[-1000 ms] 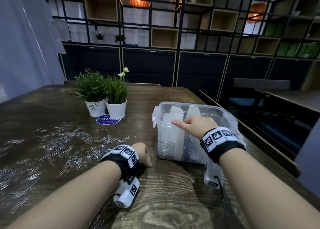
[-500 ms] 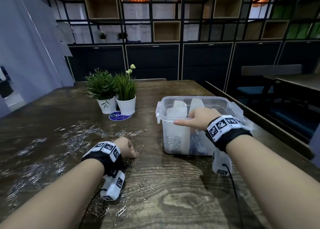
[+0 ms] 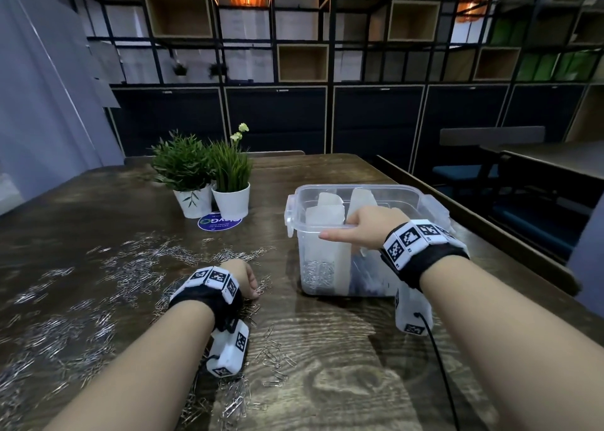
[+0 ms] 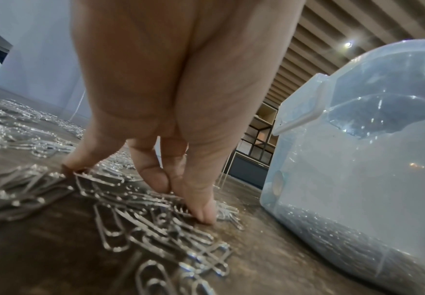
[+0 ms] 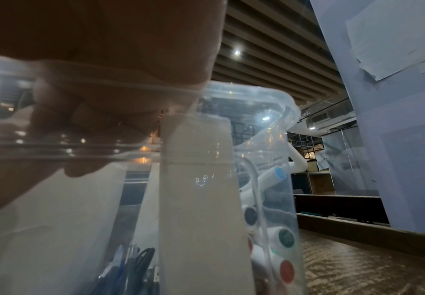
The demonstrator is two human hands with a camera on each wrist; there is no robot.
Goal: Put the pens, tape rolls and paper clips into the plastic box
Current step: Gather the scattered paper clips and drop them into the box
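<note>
Silver clips litter the worktop; left hand fingers pinch some. Right hand grips the box rim, fingers curled. The blue sticker text is unreadable.

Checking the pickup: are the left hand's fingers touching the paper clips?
Touching. In the left wrist view, the left hand's fingers press down on the paper clips on the table.

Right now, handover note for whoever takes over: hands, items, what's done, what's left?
Left hand: fingertips pinching paper clips on the table.
Right hand: gripping the near rim of the plastic box, steadying it.
Done: some clips and pens show inside the box, between its white dividers.
Left: most clips lie scattered on the table left of the box. Tape rolls: can't tell.
</note>
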